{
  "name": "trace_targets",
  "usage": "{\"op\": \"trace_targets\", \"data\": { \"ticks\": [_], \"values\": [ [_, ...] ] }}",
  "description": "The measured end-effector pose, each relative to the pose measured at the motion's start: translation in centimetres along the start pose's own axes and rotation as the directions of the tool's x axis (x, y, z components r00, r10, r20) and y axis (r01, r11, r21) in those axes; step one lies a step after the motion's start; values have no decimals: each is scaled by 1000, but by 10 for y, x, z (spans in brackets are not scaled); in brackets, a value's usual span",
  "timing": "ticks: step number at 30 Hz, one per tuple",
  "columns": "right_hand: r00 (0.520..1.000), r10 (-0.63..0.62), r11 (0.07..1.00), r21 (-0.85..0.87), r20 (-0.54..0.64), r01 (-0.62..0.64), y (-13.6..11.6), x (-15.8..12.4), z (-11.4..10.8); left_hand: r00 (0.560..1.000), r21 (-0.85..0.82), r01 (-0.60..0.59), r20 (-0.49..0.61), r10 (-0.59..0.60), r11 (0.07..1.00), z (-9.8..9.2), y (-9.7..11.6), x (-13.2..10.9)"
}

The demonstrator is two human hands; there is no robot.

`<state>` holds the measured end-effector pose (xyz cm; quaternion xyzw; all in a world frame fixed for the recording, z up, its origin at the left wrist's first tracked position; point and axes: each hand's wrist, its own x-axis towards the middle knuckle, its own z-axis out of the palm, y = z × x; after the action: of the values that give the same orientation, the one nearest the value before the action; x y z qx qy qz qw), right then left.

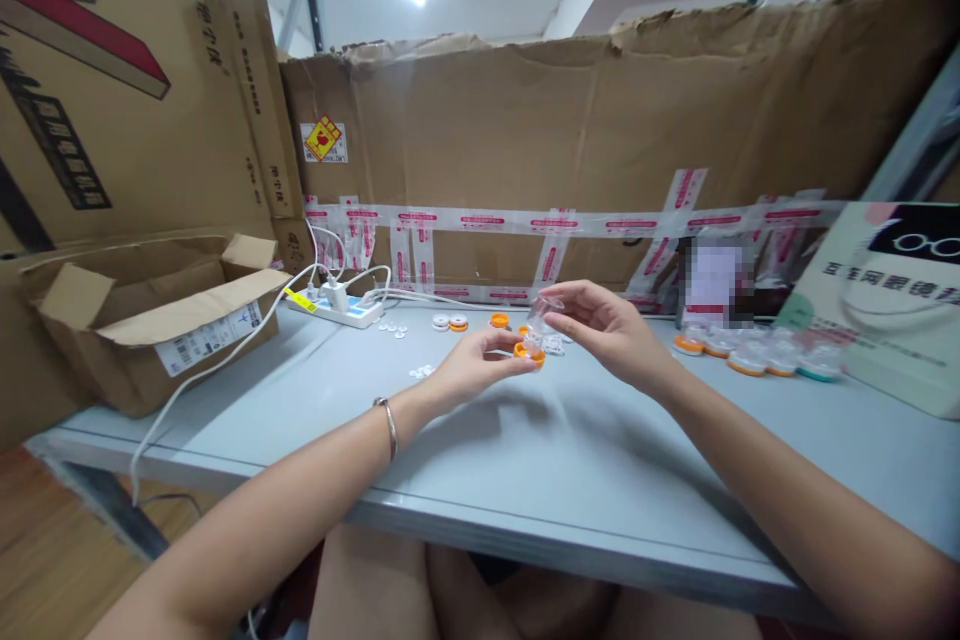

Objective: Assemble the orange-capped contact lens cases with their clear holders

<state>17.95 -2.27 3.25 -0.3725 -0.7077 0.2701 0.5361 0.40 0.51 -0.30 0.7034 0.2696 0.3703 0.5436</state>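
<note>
left hand [466,362]: thumb and fingers pinched narrow on an orange base [530,356], held just above the grey table [600,465]. right hand [609,335]: fingertips closed on a clear cup [541,311], tilted, directly over the base; whether the two touch, cannot tell. risks, as judged: the cup looks smooth and is held near its upper edge, so a light pinch could let it slip or twist. pressing at this tilt might seat it crooked or tip the base out of the left fingers. a dropped part could roll among the orange ring [499,321] and clear pieces just behind, or scatter the small white discs [422,372] near the left wrist.
</note>
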Motion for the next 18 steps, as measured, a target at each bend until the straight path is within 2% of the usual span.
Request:
{"op": "trace_targets", "data": {
  "ticks": [8, 18],
  "values": [
    [993, 28, 999, -25, 115, -25, 3, -8, -6, 999, 0, -10, 41, 10, 1000, 3, 2, 0],
    [991, 22, 999, -44, 129, -17, 10, -10, 0, 1000, 3, -12, 26, 12, 1000, 4, 8, -1]
  ]
}}
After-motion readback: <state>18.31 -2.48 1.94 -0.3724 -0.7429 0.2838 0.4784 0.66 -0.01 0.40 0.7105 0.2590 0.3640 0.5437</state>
